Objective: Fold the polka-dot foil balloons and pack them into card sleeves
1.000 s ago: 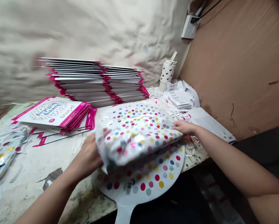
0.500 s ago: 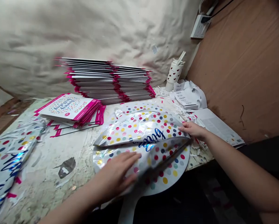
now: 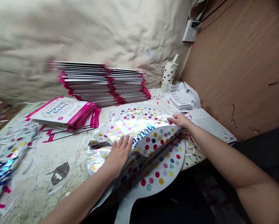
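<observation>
Several flat foil balloons (image 3: 161, 174) with coloured dots and blue script lie in a loose pile at the table's front edge, the lowest one's tail hanging over it. The top foil is partly folded, with a dark gap under its raised front flap. My left hand (image 3: 119, 154) rests flat on the foil with its fingers spread. At the right end of the fold, my right hand (image 3: 180, 121) pinches the foil's edge between thumb and fingers.
A tall stack of pink-edged packets (image 3: 102, 84) stands against the wall. Nearer lie more such packets (image 3: 60, 112). Another dotted foil pile (image 3: 6, 161) is at the left. A heart-patterned cup (image 3: 169, 76), paper labels (image 3: 179, 98) and a printed sheet (image 3: 214, 124) are at the right.
My left hand has moved up and forward onto the top foil, pressing it flatter, and the front flap has risen. My right hand still grips the edge. The whole view has shifted slightly.
</observation>
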Motion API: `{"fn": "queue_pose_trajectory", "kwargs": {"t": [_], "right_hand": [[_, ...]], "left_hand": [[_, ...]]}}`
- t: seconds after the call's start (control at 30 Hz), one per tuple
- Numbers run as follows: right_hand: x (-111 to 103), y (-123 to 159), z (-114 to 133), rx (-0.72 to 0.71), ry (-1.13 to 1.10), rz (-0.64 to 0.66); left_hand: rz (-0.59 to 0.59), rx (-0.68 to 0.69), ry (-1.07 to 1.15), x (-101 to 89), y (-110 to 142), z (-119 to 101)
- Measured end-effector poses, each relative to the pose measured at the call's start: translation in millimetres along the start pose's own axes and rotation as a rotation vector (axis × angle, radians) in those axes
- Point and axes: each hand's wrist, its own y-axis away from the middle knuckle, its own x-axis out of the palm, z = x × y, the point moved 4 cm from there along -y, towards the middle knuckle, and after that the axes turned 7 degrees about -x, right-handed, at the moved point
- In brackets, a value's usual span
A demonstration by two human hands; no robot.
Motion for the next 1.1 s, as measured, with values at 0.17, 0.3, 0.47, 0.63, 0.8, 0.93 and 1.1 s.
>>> {"fn": "queue_pose_trajectory", "kwargs": {"t": [0.17,0.3,0.47,0.63,0.8,0.93,1.1], "right_hand": [[-2.1,19.2,-6.6,0.085,-0.092,0.216],[-5.2,19.8,-15.6,0.146,-0.103,0.169],[-0.8,6.0,-17.6,0.152,0.003,0.061],[-4.7,6.6,-0.2,0.022,0.227,-0.081],[11.7,45.1,47.1,-0.273,0.438,-0.076],[69.8,103.2,42.6,-0.403,0.696,0.711],[85.2,127.7,9.1,-0.359,1.090,0.395]], "left_hand": [[-0.029,-0.184,-0.024,11.9,6.3,7.1],[0.000,-0.357,-0.004,4.8,18.1,23.1],[-0.035,-0.465,-0.083,-7.1,22.7,35.5],[0.035,-0.008,0.032,-6.9,1.9,-20.1],[0.161,0.064,0.089,8.4,-9.2,-46.0],[0.150,0.023,0.073,10.6,-15.2,-42.6],[0.145,-0.023,0.051,8.4,-22.0,-42.8]]}}
